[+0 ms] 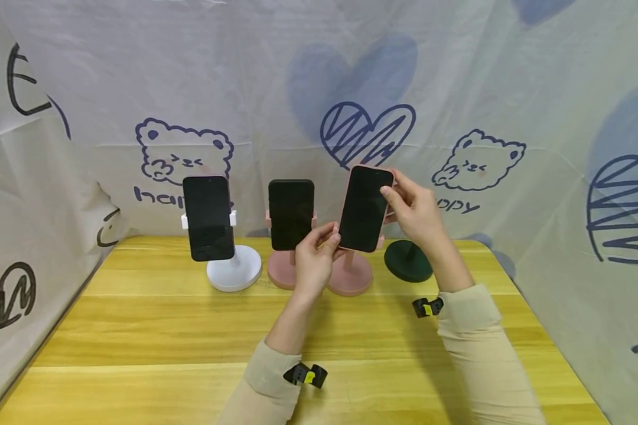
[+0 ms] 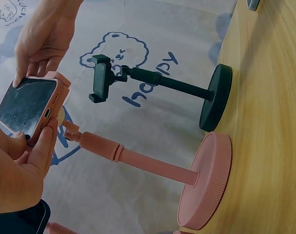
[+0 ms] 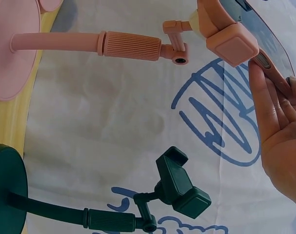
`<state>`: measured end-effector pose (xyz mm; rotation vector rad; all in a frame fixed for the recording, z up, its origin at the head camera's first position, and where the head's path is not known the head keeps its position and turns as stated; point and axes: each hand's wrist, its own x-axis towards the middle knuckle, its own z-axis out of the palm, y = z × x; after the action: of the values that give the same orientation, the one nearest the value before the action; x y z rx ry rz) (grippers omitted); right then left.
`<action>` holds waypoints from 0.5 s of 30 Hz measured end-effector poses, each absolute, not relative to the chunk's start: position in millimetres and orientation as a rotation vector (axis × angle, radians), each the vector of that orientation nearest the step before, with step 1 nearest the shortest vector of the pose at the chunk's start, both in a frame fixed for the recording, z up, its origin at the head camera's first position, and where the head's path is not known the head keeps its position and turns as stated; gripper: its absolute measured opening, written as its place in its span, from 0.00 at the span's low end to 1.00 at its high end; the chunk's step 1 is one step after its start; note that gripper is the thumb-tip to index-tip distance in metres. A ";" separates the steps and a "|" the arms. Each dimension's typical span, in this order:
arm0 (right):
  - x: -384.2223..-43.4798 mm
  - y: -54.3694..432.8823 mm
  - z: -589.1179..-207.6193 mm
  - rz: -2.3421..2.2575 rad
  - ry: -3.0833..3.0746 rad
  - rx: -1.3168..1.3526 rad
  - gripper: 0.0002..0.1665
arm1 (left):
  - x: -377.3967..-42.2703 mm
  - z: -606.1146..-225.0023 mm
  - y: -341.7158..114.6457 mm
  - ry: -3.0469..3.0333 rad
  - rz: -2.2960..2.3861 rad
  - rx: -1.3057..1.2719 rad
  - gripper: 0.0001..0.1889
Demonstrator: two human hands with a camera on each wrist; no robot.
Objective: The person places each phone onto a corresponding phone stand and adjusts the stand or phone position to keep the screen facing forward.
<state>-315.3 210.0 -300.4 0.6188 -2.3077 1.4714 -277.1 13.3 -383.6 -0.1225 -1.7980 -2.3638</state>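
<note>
A smartphone in a pink case [image 1: 365,208] leans slightly at the clamp of the right-hand pink phone stand [image 1: 350,276]. My left hand [image 1: 315,260] pinches the phone's lower left corner, thumb in front and fingers behind. At the upper right edge, my right hand [image 1: 419,213] holds the phone between thumb and fingers. From the left wrist, the phone's screen [image 2: 28,105] faces up and its charging port end shows. The right wrist view shows a pink clamp jaw [image 3: 233,44] against the phone's side, close to my right fingertips [image 3: 259,80].
Left of my hands, a white stand [image 1: 234,271] holds a black phone [image 1: 209,218], and another pink stand [image 1: 280,271] holds a second dark phone [image 1: 291,213]. A dark green stand [image 2: 182,87] with a vacant clamp is on the right. Behind the wooden table [image 1: 165,336] hangs a printed cloth [image 1: 266,77].
</note>
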 end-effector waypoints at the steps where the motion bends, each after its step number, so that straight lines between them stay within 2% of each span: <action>1: -315.1 210.2 -300.7 1.476 -2.303 0.618 0.30 | -276.8 -383.4 13.5 -1.800 -2.360 -0.126 0.18; 15: -312.8 209.0 -301.2 1.484 -2.336 0.601 0.29 | -277.7 -384.1 13.8 -1.807 -2.337 -0.111 0.18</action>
<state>-312.8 209.0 -301.2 0.6012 -2.3356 1.4837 -277.7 13.8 -384.1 -0.1113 -1.8065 -2.3366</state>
